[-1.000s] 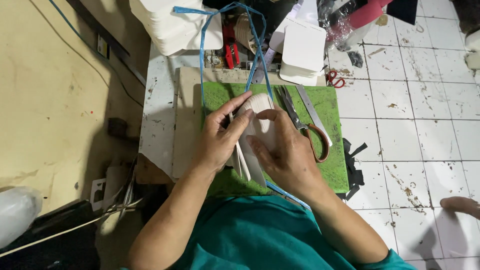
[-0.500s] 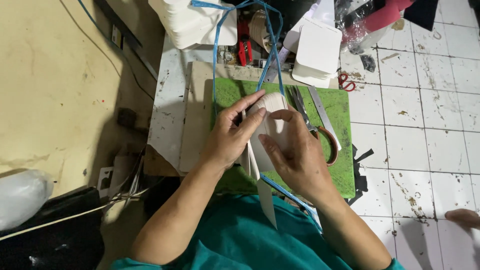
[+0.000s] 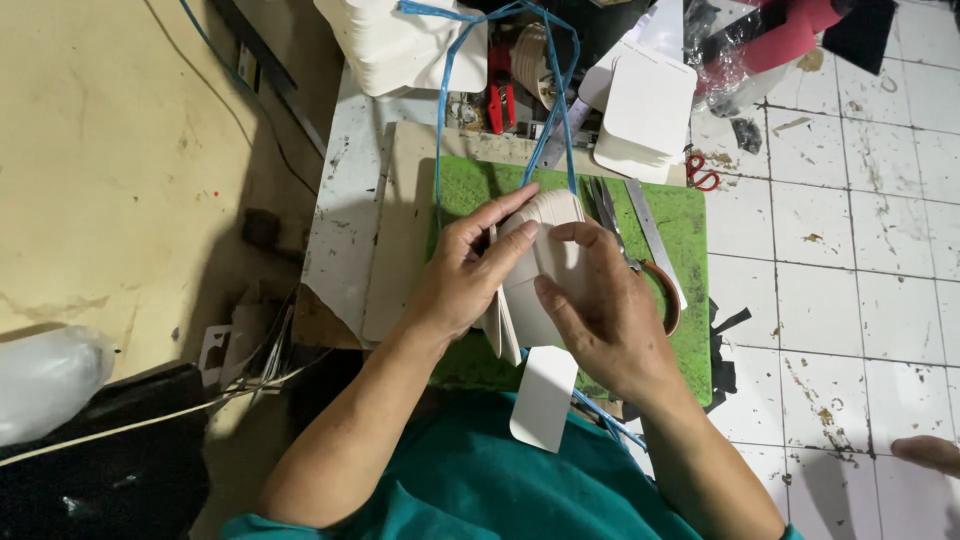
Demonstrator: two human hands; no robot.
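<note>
head view: over the green cutting mat (image 3: 690, 250), the left hand (image 3: 465, 275) and right hand (image 3: 600, 310) both close their fingers around a stack of white round-cornered cards (image 3: 545, 260); one loose white card (image 3: 543, 398) hangs below the mat's near edge.

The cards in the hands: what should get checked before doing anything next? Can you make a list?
1. Both hands on the cards: ok, left hand and right hand clasp the white stack.
2. Stack tidy: not ok, some cards splay out below the left hand.
3. Loose card: not ok, it lies apart from the stack, near the lap.
4. Blue strap free of the stack: cannot tell, it runs behind the hands.
5. Scissors away from fingers: ok, they lie on the green mat beside the right hand.
</note>
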